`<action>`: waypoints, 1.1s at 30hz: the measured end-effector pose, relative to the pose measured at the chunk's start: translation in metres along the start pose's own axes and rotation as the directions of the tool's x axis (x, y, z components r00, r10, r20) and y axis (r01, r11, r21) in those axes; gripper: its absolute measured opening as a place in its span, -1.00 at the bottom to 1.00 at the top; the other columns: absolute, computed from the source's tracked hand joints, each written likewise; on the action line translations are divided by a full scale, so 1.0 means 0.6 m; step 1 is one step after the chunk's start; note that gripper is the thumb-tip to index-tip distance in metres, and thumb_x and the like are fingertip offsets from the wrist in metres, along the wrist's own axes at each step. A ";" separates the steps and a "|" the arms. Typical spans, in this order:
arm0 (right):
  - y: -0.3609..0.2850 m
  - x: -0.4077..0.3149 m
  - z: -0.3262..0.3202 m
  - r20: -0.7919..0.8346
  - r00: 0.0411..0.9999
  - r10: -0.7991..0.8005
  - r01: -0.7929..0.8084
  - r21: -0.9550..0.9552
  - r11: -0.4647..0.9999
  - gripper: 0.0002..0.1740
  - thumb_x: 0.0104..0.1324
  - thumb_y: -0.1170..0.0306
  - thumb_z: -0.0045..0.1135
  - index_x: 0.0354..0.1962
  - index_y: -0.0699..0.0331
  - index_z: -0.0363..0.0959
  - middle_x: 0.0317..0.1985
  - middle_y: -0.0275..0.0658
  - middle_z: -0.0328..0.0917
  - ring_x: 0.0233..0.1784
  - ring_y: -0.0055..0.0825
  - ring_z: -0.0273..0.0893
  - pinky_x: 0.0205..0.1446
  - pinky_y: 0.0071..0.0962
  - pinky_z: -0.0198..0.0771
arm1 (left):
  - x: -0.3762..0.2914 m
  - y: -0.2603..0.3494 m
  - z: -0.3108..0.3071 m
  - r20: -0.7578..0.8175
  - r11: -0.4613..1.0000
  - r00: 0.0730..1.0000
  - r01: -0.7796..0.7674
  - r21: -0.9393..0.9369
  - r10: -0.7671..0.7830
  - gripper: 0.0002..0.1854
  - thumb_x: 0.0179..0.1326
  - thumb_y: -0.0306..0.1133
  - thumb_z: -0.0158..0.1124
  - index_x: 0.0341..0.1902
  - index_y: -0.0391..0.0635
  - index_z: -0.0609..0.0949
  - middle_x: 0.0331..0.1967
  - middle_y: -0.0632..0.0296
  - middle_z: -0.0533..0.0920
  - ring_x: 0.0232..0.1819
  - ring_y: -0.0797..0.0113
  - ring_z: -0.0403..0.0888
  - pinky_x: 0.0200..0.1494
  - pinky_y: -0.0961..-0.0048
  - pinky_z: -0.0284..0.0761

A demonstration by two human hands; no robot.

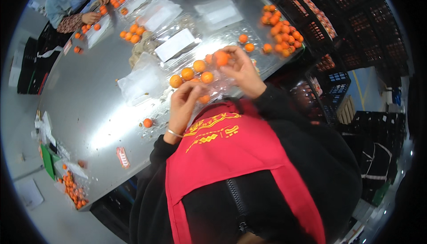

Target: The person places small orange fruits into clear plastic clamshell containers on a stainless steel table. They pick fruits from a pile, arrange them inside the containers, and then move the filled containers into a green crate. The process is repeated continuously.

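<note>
My right hand (243, 70) holds an orange citrus fruit (221, 58) between thumb and fingers, above the right end of a clear plastic tray (218, 84). Several orange fruits (187, 73) lie in rows in that tray, close to the table's near edge. Over the tray's near left part is my left hand (186, 102), fingers bent, with fruit just beyond and beside its fingertips; whether it grips one cannot be told. A bracelet circles the left wrist. Behind the tray, a white paper pad (174, 45) lies on stacked clear trays.
A heap of orange fruits (283, 35) lies at the metal table's (83, 110) right edge, beside stacked black crates (320, 14). Across the table a co-worker's hands (90, 18) handle fruit. A single fruit (147, 122) sits left of me, near a printed packet (122, 157). More fruits (71, 187) lie far left.
</note>
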State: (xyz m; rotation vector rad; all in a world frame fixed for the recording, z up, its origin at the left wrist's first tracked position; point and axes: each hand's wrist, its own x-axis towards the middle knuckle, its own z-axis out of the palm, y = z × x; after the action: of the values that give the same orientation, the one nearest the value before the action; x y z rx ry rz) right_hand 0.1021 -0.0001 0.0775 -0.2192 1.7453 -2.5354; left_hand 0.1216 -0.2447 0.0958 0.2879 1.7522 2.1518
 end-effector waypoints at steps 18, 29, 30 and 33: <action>0.043 0.011 -0.135 -0.483 0.820 -0.308 0.057 -0.466 0.883 -0.73 0.39 0.50 0.31 0.03 0.36 0.59 -0.14 -0.29 0.67 -0.12 -0.60 0.60 -0.01 -0.55 0.50 | -0.023 -0.098 -0.121 -0.578 0.999 0.815 0.036 -0.012 -0.037 -0.73 0.51 -0.36 0.21 0.15 -0.24 0.63 -0.01 0.14 0.68 -0.09 0.42 0.63 -0.03 0.47 0.60; 0.055 0.045 0.152 0.627 0.776 -0.076 0.629 -0.777 0.010 -0.57 0.04 0.19 0.51 -0.24 0.28 0.59 -0.05 -0.21 0.46 0.15 -0.25 0.40 0.19 -0.26 0.27 | -0.027 -0.136 -0.105 -0.450 0.970 0.864 0.150 -0.192 -0.223 -0.70 0.53 -0.39 0.14 0.19 -0.29 0.62 -0.19 0.26 0.67 -0.23 0.49 0.62 -0.18 0.51 0.61; 0.061 0.047 0.157 0.625 0.778 -0.064 0.625 -0.781 -0.020 -0.57 0.04 0.19 0.52 -0.24 0.28 0.59 -0.05 -0.21 0.46 0.15 -0.24 0.40 0.19 -0.27 0.26 | -0.028 -0.136 -0.109 -0.431 0.967 0.873 0.155 -0.201 -0.229 -0.71 0.53 -0.39 0.15 0.17 -0.28 0.63 -0.16 0.25 0.67 -0.21 0.48 0.63 -0.15 0.50 0.63; 0.066 0.050 0.155 0.606 0.792 -0.083 0.609 -0.792 0.033 -0.59 0.05 0.20 0.52 -0.24 0.27 0.61 -0.07 -0.20 0.47 0.13 -0.23 0.40 0.20 -0.28 0.25 | -0.030 -0.136 -0.117 -0.406 0.962 0.877 0.190 -0.196 -0.256 -0.74 0.53 -0.38 0.16 0.14 -0.25 0.65 -0.14 0.25 0.67 -0.19 0.47 0.63 -0.13 0.50 0.64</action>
State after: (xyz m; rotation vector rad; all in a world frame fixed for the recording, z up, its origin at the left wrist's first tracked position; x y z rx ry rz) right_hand 0.0847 -0.1041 0.0757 -1.2783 3.0578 -0.6544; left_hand 0.1235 -0.3010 0.0020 -0.4452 1.7162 2.2739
